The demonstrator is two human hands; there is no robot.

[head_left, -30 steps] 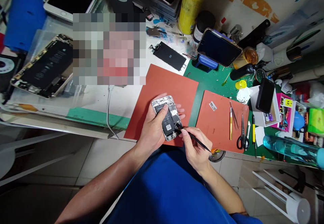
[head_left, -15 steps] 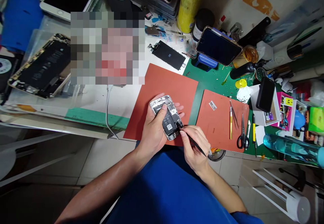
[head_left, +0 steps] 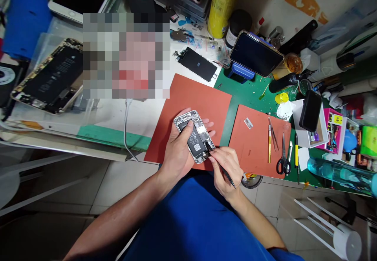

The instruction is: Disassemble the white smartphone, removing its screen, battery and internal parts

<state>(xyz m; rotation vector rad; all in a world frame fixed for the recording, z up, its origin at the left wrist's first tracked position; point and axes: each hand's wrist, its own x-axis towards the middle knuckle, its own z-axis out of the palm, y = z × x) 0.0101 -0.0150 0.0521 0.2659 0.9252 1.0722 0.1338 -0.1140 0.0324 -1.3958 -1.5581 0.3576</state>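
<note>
My left hand is wrapped around an opened smartphone, thumb pressed across its black battery and fingers behind the frame. The bare inside of the phone faces up, with circuit board and a white code label showing. My right hand pinches a slim black pointed tool like a pen. Its working end is at the phone's lower right part, beside the battery; I cannot tell exactly what the tip touches. Below the phone lies a reddish-brown mat.
On a second mat to the right lie tweezers, a yellow-handled tool and scissors. A detached phone screen lies behind. One phone leans on a blue stand. Another opened phone is at left.
My right hand has shifted slightly left, and the black tool's free end has swung down and left toward me. My left hand and the phone stay nearly still.
</note>
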